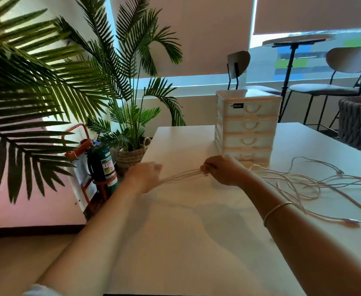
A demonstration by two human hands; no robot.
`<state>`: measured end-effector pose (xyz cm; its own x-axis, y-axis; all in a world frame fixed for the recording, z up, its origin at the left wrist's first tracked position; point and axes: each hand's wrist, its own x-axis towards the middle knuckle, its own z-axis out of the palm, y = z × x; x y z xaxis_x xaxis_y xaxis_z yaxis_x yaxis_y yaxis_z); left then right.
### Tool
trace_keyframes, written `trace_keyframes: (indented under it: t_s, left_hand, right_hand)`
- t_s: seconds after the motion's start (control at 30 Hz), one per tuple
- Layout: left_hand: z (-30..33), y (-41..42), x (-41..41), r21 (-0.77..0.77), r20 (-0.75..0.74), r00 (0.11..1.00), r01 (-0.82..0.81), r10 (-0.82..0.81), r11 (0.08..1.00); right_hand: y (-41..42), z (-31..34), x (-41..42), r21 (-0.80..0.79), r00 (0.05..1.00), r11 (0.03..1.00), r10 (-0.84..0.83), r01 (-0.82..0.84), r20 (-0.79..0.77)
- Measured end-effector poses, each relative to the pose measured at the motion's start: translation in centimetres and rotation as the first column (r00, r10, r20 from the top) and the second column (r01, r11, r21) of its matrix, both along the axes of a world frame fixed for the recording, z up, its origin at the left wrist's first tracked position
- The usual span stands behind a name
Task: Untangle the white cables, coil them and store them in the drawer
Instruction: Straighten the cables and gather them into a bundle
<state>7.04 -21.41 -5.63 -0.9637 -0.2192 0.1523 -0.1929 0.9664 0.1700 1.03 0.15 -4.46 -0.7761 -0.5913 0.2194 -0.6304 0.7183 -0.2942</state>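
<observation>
Several strands of white cable (180, 175) stretch taut between my two hands above the white table (175, 242). My left hand (144, 177) holds the strands at the table's left edge; it is blurred. My right hand (222, 169) grips their other end in curled fingers, just in front of the white drawer unit (248, 127). The remaining cable (299, 184) lies in loose tangled loops on the table to the right, one plug end (354, 221) pointing right. All the drawers are closed.
A green fire extinguisher (102, 163) in a red stand and a potted palm (130, 116) stand left of the table. Behind it are two chairs (344, 67), a tall round table (293, 39) and a dark woven seat (359, 122).
</observation>
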Motion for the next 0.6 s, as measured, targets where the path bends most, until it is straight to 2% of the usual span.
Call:
trace_keyframes:
  t_s: [0.1,0.17,0.3,0.43,0.5,0.6]
  left_hand:
    - [0.1,6.0,-1.3,0.303,-0.095,0.98,0.194,-0.173,0.933]
    - [-0.6,8.1,-1.8,0.374,-0.122,0.961,0.275,-0.247,0.886]
    - [-2.0,8.7,-2.5,0.306,-0.148,0.947,0.317,-0.284,0.898]
    - [-2.6,9.1,-2.8,0.251,-0.177,0.946,0.309,-0.271,0.917]
    - [-2.8,9.5,-2.9,0.225,-0.177,0.946,0.307,-0.271,0.925]
    - [-3.3,9.9,-3.3,0.199,-0.185,0.948,0.296,-0.261,0.934]
  right_hand:
    - [-0.2,0.5,0.4,0.031,1.0,0.999,0.006,-0.005,-0.027]
    - [0.3,0.8,0.6,0.066,1.0,0.998,0.004,-0.003,-0.027]
    - [2.0,0.9,0.7,0.046,0.986,0.998,0.026,-0.034,0.162]
    - [4.3,0.9,-0.3,-0.057,0.915,0.997,-0.018,0.045,0.402]
    - [5.7,1.2,-0.8,0.041,0.899,0.999,-0.039,0.023,0.437]
    - [8.1,1.8,-1.8,0.222,0.921,0.975,-0.094,0.009,0.378]
